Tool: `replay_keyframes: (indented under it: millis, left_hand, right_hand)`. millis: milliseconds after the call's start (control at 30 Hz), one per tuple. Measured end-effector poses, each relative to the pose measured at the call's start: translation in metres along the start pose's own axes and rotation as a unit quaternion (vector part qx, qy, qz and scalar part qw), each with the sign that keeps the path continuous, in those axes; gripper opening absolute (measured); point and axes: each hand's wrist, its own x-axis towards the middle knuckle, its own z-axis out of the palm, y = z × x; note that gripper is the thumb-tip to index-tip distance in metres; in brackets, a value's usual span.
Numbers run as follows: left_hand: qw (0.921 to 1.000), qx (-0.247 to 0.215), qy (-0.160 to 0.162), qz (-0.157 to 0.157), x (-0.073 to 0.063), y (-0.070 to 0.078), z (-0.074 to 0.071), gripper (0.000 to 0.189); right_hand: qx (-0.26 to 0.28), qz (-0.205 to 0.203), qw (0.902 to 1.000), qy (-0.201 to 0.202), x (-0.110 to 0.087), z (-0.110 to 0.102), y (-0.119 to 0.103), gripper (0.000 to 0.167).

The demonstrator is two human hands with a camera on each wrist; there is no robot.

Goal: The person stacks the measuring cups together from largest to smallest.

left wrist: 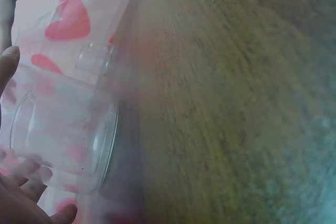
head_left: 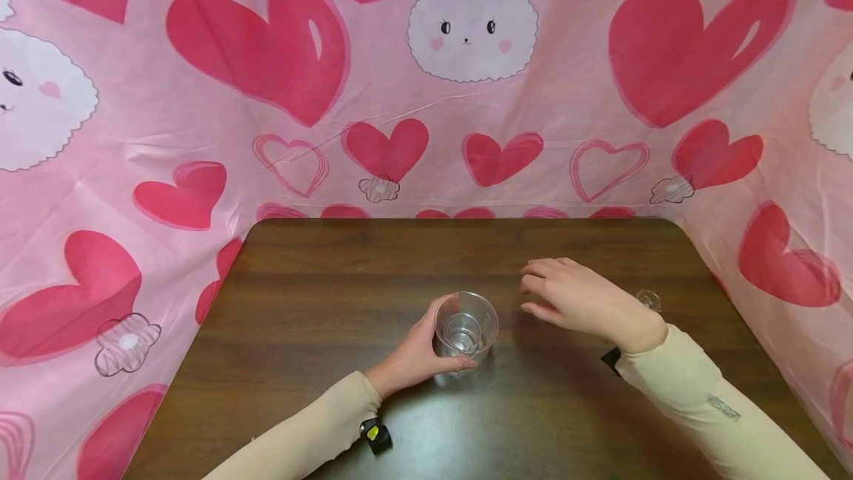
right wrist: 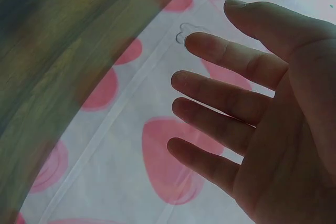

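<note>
A clear, see-through cup [head_left: 466,324] stands upright near the middle of the dark wooden table [head_left: 320,302]. My left hand [head_left: 416,354] holds it from the left, thumb along the near side and fingers around the far side. In the left wrist view the cup [left wrist: 63,129] appears sideways, with thumb and fingertips at its wall. To the right of the cup, apart from it, my right hand [head_left: 566,295] hovers over the table. Its fingers [right wrist: 223,90] are spread and loosely extended in the right wrist view, and nothing lies in the palm.
A smaller clear vessel [head_left: 649,301] stands on the right of the table, partly hidden behind my right wrist. Pink cloth with hearts and rabbits [head_left: 466,169] hangs along the back and both sides. A black wrist strap [head_left: 376,435] is on my left sleeve.
</note>
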Motion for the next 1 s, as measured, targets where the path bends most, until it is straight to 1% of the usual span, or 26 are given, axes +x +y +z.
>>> replay_keyframes:
  millis: [267, 433, 633, 800, 1000]
  left_hand:
    - [1.0, 0.0, -0.002, -0.002, 0.0, 0.001, -0.001, 0.101]
    - [1.0, 0.002, -0.003, -0.002, 0.001, 0.0, -0.001, 0.101]
    - [1.0, 0.001, -0.006, -0.004, 0.0, -0.001, -0.001, 0.102]
    - [1.0, 0.0, -0.004, 0.006, 0.0, -0.001, -0.001, 0.101]
    - [0.9999, 0.002, -0.001, 0.014, -0.001, -0.001, -0.001, 0.101]
  right_hand:
    - [0.002, 0.023, 0.9997, -0.007, -0.013, 0.002, 0.009, 0.018]
    - [0.002, 0.024, 0.9997, 0.002, -0.018, 0.004, 0.013, 0.02]
    - [0.02, 0.054, 0.9983, -0.004, -0.024, 0.001, 0.015, 0.029]
    - [0.023, 0.064, 0.9976, -0.009, -0.027, 0.001, 0.017, 0.03]
    - [0.022, 0.07, 0.9973, -0.004, -0.026, -0.002, 0.02, 0.029]
